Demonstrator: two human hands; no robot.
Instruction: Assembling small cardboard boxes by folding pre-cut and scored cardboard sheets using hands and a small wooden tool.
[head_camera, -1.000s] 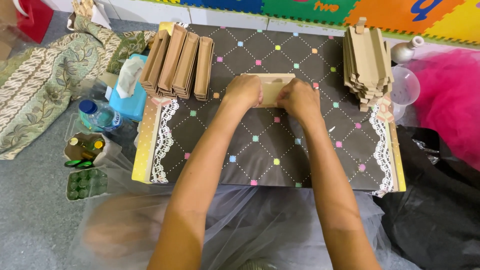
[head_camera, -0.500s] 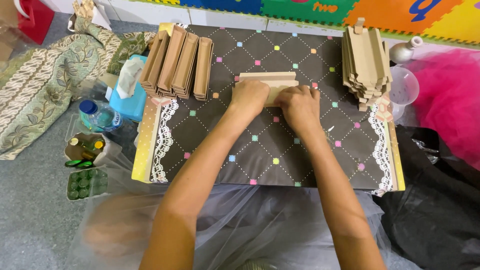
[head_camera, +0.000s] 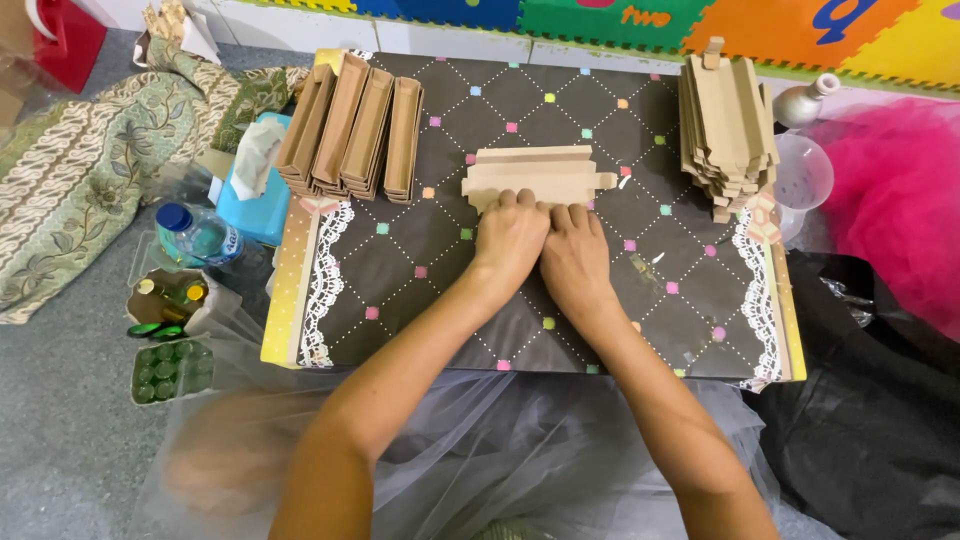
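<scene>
Left hand: my left hand (head_camera: 510, 235) lies palm down at the middle of the frame, fingers together and flat, fingertips pressing the near edge of the cardboard piece (head_camera: 535, 178); it grips nothing.
Right hand: my right hand (head_camera: 575, 255) sits just beside the left, touching it, also flat and palm down, fingertips on the same near edge; nothing is closed in it.
Cardboard piece: a flat brown cut-out, long side running left to right, with a small tab at its right end, lying on the table (head_camera: 420, 300) just above my fingers, a little above frame centre.
Table: dark top with a dotted diamond pattern and small coloured squares, lace strips down its left and right sides.
Folded boxes: a row of folded boxes (head_camera: 350, 125) stands on edge at the upper left of the table, well apart from my hands.
Flat stack: a flat stack (head_camera: 725, 125) of the same brown cut-outs sits at the upper right.
Left of table: a bottle (head_camera: 195, 232) and a blue tissue box (head_camera: 255, 190) on the floor.
Right of table: pink tulle (head_camera: 890, 190).
</scene>
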